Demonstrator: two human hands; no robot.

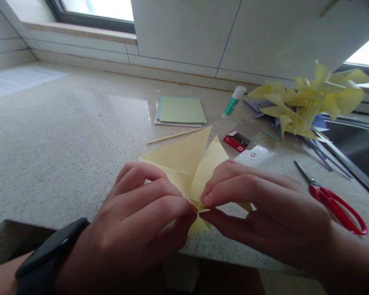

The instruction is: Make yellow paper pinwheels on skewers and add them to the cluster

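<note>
The left hand (141,217) and right hand (269,207) hide much of the pinched centre of the pale-yellow folded paper (184,157). From there, at ten o'clock, the white printed sheet (21,80) runs off the left edge, its lines illegible; at one, lettering on the small red box (233,141) is too tiny to read; at two, the right edge cuts off the dark metal sink (358,143).

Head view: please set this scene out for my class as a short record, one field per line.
Left hand: pinches yellow paper; black watch on wrist
Right hand: pinches the same paper
Beyond the paper: thin stick, stacked square sheets, glue stick, small red box
Right side: red-handled scissors, yellow paper shapes
Surface: speckled countertop
</note>
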